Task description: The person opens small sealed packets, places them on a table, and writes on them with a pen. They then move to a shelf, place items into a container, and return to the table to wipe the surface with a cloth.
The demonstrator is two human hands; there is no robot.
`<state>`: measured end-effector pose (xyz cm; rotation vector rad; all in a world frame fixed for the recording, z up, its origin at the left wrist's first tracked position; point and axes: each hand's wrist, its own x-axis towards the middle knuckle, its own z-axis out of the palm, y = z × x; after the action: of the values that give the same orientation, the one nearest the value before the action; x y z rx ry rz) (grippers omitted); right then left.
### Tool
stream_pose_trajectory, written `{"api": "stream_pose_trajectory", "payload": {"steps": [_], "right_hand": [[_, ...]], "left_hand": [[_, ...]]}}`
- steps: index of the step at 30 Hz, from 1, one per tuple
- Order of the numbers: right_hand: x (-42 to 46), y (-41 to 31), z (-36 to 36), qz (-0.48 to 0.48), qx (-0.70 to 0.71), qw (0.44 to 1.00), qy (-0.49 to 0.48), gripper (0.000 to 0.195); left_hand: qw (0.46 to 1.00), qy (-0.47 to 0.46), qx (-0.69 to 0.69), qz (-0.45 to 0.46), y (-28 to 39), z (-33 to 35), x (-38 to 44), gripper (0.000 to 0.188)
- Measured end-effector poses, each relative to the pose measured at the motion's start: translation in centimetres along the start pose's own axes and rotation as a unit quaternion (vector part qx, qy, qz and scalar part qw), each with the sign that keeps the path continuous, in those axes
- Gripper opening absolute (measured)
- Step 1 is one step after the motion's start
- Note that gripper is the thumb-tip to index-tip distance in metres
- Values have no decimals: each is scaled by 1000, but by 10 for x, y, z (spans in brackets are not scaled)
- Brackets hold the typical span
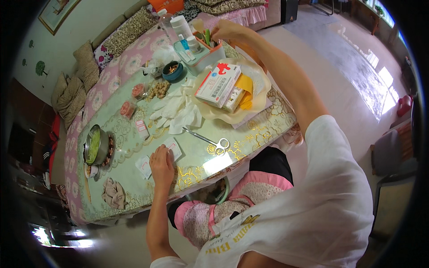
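Note:
My left hand point(161, 164) lies palm down on the table, between a white packet with red print point(173, 149) and a similar packet point(144, 166). Its fingers overlap the first packet's edge; whether they grip it is hidden. At the far corner, my right hand point(226, 29) is bent over the compartments of a storage box point(214, 53) holding upright tools, among them a green-handled one point(207, 36). Its fingertips are out of sight. Before me lies a ring-handled steel tool point(204, 138), scissors or forceps, beside white gloves point(181, 109).
A wavy-rimmed cream tray point(263, 80) holds medicine-type boxes point(218, 83) and a yellow item. Farther left are a metal pot with green contents point(100, 145), a crumpled cloth point(113, 194), ginger point(159, 88) and a dark teal bowl point(173, 75). A bottle point(166, 23) stands upright behind.

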<state>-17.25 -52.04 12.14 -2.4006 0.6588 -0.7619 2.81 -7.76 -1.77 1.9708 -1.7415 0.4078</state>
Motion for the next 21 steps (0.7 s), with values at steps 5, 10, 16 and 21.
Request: {"api": "stream_pose_trajectory", "payload": {"steps": [5, 10, 16, 21], "right_hand": [[-3, 7, 9, -38, 50, 995, -76, 24], [-17, 2, 16, -73, 32, 996, -42, 23], [-3, 24, 14, -135, 10, 991, -10, 24], [-7, 17, 4, -150, 25, 988, 14, 26]], "left_hand": [[1000, 12, 22, 2, 7, -1, 5, 18], [998, 21, 58, -10, 9, -5, 2, 20], [992, 75, 101, 10, 15, -11, 6, 24], [992, 121, -40, 14, 73, -11, 74, 28]]}}
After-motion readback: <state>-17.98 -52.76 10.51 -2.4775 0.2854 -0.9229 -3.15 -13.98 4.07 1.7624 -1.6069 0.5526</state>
